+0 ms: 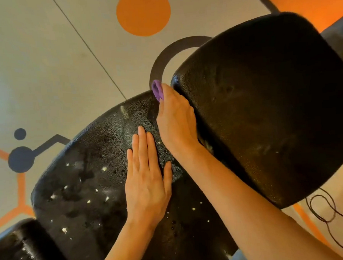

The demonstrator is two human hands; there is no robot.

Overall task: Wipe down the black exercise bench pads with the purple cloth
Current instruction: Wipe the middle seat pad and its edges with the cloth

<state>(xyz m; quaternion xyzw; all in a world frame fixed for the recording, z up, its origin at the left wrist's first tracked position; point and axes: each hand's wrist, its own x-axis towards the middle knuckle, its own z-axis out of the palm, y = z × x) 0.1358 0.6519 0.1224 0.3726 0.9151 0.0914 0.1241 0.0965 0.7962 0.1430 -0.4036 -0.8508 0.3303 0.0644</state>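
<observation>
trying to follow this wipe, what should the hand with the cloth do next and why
Probably draw the right hand with the purple cloth back across the lower pad. White flecks and wet patches show there, while the left hand presses flat on it.

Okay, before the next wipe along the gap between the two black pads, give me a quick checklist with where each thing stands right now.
1. Purple cloth in the right hand: ok, though only its tip shows.
2. Left hand flat on the lower pad, steadying it: ok.
3. Cloth reaching into the gap beside the upper pad: ok.
4. Lower pad clean: not ok, white specks and droplets remain.
5. Upper pad clean: cannot tell, faint smears show.
6. Cord on the floor clear of the arms: ok.
</observation>
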